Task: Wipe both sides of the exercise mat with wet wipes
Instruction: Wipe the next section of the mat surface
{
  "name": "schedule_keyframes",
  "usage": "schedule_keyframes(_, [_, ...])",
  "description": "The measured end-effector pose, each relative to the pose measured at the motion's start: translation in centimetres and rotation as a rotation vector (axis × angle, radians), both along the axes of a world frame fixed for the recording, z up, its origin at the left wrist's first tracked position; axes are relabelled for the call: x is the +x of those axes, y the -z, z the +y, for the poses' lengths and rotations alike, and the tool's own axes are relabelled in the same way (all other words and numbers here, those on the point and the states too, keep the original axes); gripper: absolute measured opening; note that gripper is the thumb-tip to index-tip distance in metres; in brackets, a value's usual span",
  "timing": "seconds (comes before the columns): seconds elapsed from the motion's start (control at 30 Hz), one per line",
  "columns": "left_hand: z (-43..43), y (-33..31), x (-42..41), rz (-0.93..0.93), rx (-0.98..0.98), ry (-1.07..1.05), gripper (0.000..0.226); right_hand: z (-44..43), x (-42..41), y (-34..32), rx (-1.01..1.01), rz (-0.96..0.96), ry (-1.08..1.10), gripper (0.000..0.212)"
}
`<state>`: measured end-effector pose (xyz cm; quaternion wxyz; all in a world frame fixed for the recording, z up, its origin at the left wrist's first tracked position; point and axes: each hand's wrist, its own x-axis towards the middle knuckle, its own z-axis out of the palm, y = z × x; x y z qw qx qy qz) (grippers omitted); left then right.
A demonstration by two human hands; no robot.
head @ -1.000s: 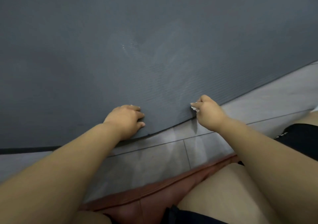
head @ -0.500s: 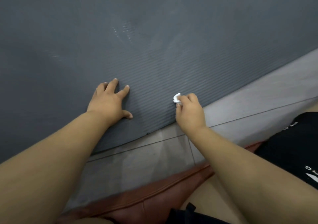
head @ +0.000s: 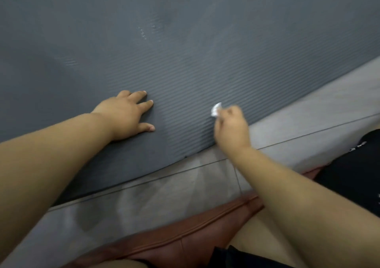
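A dark grey ribbed exercise mat (head: 185, 51) lies flat on the floor and fills the upper part of the view. My left hand (head: 125, 114) rests palm down on the mat near its front edge, fingers spread, holding nothing. My right hand (head: 232, 126) is closed around a small crumpled white wet wipe (head: 216, 109), which pokes out past the fingers and touches the mat close to the edge. Faint damp streaks show on the mat beyond the hands.
Grey floor tiles (head: 308, 113) run along the mat's front edge. A brown cushion or seat (head: 174, 241) lies under my legs at the bottom. Black shorts (head: 353, 165) show at the right.
Both hands have moved off the mat's edge onto its surface. The left hand went from gripping the edge to lying flat. The right hand slid the wipe forward on the mat.
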<state>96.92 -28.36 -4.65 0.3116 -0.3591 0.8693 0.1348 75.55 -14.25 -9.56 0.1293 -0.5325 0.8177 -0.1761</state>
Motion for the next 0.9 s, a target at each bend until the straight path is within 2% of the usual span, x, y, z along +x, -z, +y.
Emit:
schedule_keyframes(0.03, [-0.3,-0.1,0.0,-0.049,-0.011,0.074,0.077,0.6,1.9,0.2,-0.059,-0.027,-0.189,0.028])
schedule_keyframes(0.1, [-0.7,-0.3,0.2,-0.123,-0.037,0.211,0.073,1.4,4.0,0.6,-0.021,-0.022,-0.547,0.022])
schedule_keyframes(0.13, [-0.9,-0.3,0.5,-0.148,-0.041,0.261,0.071,1.0,3.6,0.6,0.022,-0.017,-0.644,0.017])
schedule_keyframes(0.17, [-1.2,-0.3,0.8,-0.163,-0.034,0.290,0.070,0.0,2.5,0.4,0.026,-0.001,-0.646,0.018])
schedule_keyframes(0.2, [-1.6,-0.4,1.1,-0.171,-0.015,0.303,0.070,-1.0,1.0,0.5,-0.008,0.027,-0.557,0.023])
schedule_keyframes(0.27, [-2.3,-0.4,1.4,-0.177,0.034,0.308,0.069,-3.4,-2.5,0.4,-0.069,0.049,-0.229,0.030])
schedule_keyframes(0.33, [-2.7,-0.4,1.4,-0.193,0.065,0.342,0.068,-5.1,-4.4,0.5,0.005,0.088,0.005,0.028])
schedule_keyframes(0.4, [-3.3,-0.6,1.2,-0.227,0.087,0.404,0.066,-5.4,-2.8,0.7,0.061,0.100,0.003,0.030])
schedule_keyframes(0.43, [-3.6,-0.9,1.2,-0.239,0.108,0.427,0.065,-5.3,-0.9,0.2,0.093,0.084,-0.082,0.031])
schedule_keyframes(0.53, [-4.6,-1.4,1.7,-0.276,0.184,0.503,0.063,-3.3,4.6,0.1,0.012,-0.059,-0.550,0.029])
schedule_keyframes(0.57, [-5.0,-1.6,2.1,-0.296,0.210,0.518,0.064,-3.1,5.1,-0.3,0.011,-0.051,-0.690,0.031])
schedule_keyframes(0.6, [-5.2,-1.9,2.4,-0.316,0.236,0.524,0.068,-3.5,4.2,-0.2,0.037,-0.010,-0.738,0.033])
schedule_keyframes(0.67, [-5.7,-2.4,3.0,-0.299,0.264,0.520,0.097,-5.3,0.5,0.3,0.071,0.006,-0.602,0.031])
schedule_keyframes(0.73, [-5.9,-2.3,3.1,-0.252,0.254,0.507,0.122,-8.0,-3.6,0.5,0.027,0.094,-0.317,0.026])
schedule_keyframes(0.83, [-6.2,-1.5,3.1,-0.099,0.202,0.460,0.122,-9.7,-5.3,0.4,0.089,0.105,0.101,0.027])
schedule_keyframes(0.9, [-6.4,-1.0,3.3,-0.015,0.172,0.444,0.112,-9.5,-1.8,0.9,0.022,0.108,0.076,0.031])
